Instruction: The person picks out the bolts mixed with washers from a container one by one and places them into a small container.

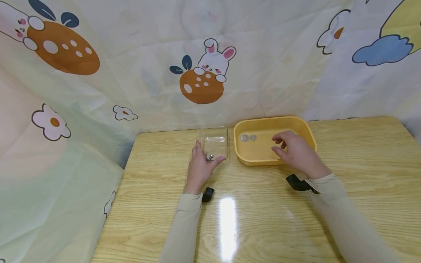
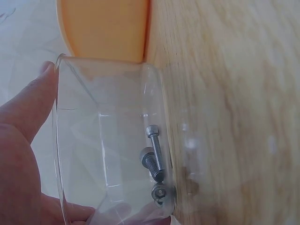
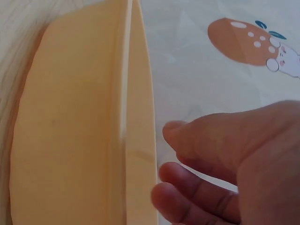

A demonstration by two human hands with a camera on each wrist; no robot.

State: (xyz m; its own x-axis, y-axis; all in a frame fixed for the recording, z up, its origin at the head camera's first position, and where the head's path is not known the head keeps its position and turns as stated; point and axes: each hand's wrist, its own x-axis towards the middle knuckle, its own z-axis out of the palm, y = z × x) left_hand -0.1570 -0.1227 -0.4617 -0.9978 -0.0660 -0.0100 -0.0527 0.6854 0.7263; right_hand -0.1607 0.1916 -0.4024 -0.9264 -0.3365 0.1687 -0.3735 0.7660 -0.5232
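Note:
My left hand holds a clear plastic box at its near left corner, thumb at the rim and fingers along the side. Inside that box lie several metal socket-head bolts, gathered near the hand. Over the right part of a yellow tray hovers my right hand, its fingers loosely bent and apart from the thumb. Nothing shows between those fingers in the right wrist view. Two flat washers, a larger washer and a smaller washer, lie on the tray floor at its left.
Box and tray stand side by side at the back of a wooden table. Behind them hangs a printed cloth, which also covers the left side. The tray's raised wall shows close to the right fingers.

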